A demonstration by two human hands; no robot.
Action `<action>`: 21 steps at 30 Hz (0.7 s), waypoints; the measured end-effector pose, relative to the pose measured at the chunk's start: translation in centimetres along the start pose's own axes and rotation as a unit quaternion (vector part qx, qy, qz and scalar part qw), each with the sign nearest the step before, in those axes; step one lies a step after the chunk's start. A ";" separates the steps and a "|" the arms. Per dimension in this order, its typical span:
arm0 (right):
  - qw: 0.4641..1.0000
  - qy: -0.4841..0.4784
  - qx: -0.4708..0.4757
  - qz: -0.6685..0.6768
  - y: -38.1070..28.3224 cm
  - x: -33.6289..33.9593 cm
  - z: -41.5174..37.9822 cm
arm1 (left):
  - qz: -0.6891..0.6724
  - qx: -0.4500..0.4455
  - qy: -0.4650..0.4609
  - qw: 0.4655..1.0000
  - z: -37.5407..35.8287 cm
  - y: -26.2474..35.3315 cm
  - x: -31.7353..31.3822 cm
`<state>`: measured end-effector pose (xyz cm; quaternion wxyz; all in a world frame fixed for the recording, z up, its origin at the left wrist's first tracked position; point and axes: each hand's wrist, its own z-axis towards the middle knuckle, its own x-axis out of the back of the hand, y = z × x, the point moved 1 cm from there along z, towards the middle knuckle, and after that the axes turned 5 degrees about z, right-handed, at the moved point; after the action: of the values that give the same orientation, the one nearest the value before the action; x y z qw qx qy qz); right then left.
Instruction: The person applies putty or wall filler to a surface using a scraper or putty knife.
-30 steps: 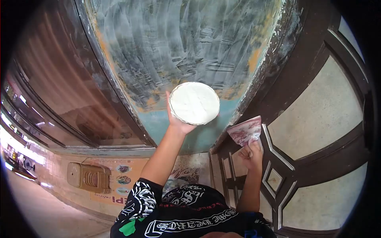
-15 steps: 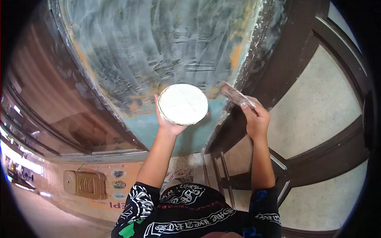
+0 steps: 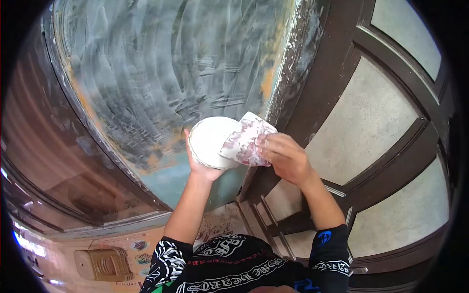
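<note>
My left hand (image 3: 207,171) supports a round tub (image 3: 209,140) of white paste from below, its fingers hidden behind it. In my right hand (image 3: 289,160) is a flat, pinkish putty spreader (image 3: 248,139) smeared with white paste. The spreader overlaps the right side of the tub in this view, its broad face turned toward me. Beyond both hands stands a wall panel (image 3: 181,63), covered in streaky grey-white strokes with orange-brown patches near its edges and bare blue-green at the bottom.
Dark brown framed panels (image 3: 371,112) with pale insets run along the right. On the left is a glossy brown surface (image 3: 73,161) inside a frame. A stack of brown plastic chairs (image 3: 103,265) appears at the lower left.
My right hand has moved left and down, bringing the spreader from beside the wall edge to the tub and turning its flat face toward me. The view has shifted slightly.
</note>
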<state>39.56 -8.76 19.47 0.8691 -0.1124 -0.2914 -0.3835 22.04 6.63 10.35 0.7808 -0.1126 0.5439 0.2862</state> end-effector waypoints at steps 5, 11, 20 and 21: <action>0.999 -0.023 0.027 -0.005 -2.0 -0.9 0.2 | 0.050 0.006 -0.021 0.999 -1.0 0.9 -0.1; 0.999 -0.022 -0.011 -0.022 -4.3 -1.9 0.8 | 0.062 0.031 0.016 0.997 -1.9 1.5 0.6; 0.997 -0.036 -0.052 -0.051 -6.1 -2.3 1.5 | 0.068 0.067 0.059 0.994 -2.0 1.0 -0.9; 0.997 -0.040 -0.060 -0.038 -6.0 -2.4 1.6 | 0.055 0.066 0.052 0.995 -2.0 0.8 -1.2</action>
<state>33.18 -10.77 19.15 0.8331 -0.1687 -0.3062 -0.4286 19.68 5.92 10.76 0.7401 -0.0458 0.6069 0.2859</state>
